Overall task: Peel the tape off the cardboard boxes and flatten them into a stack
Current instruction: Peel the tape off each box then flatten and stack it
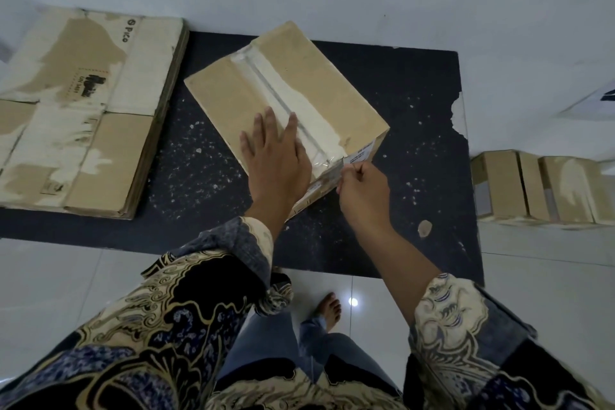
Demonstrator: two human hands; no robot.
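A closed cardboard box (299,76) lies at an angle on a dark speckled mat (416,130). Clear tape (286,103) runs along its top seam and down over the near end. My left hand (276,160) presses flat on the box top, fingers straight, just left of the seam. My right hand (364,193) is at the box's near end, its fingertips pinching the loose end of the tape (332,170) beside a white label. A stack of flattened boxes (83,110) lies at the left, half on the mat.
Several more closed boxes (539,190) stand in a row on the white floor at the right. Paper scraps dot the mat, whose right edge is torn. My patterned sleeves, jeans and a bare foot (329,309) fill the near tiled floor.
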